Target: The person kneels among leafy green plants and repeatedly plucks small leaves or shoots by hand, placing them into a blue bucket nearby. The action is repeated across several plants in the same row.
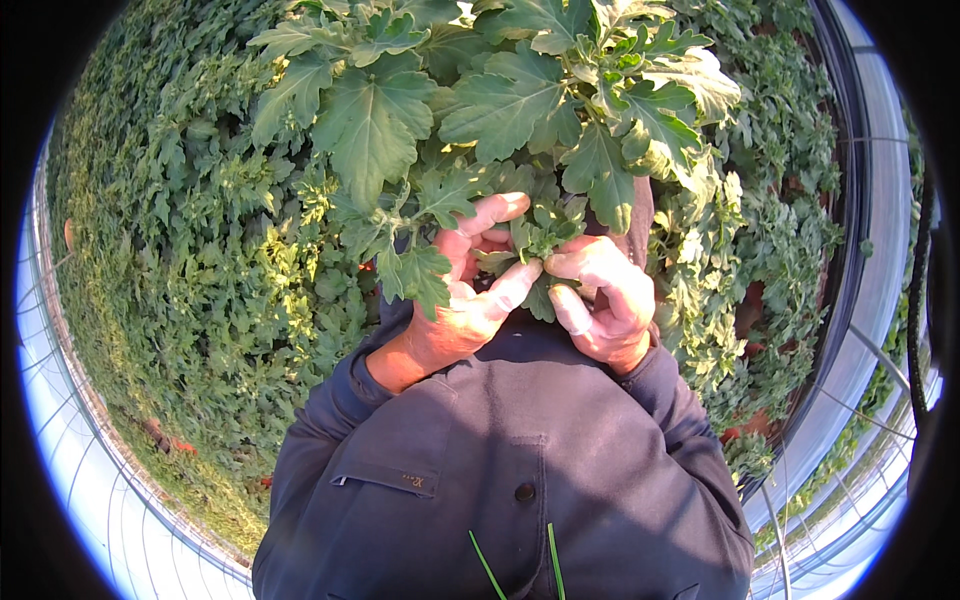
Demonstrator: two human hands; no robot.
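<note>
A leafy chrysanthemum shoot tip stands between my two hands at chest height. My left hand curls around its left side, thumb tip against the base of the small leaves and fingers behind. From the right, my right hand touches the same spot with its index fingertip, close to my left thumb. The right thumb is apart, beside a lower leaf. Pale wrapping shows on some digits. Leaves hide part of the stem and some fingers. A side shoot hangs over my left wrist area.
Tall chrysanthemum stems with broad lobed leaves rise just ahead. Dense plants fill the left bed and the right side. A pale plastic greenhouse wall with dark piping curves along the right. Two thin green blades cross my dark jacket.
</note>
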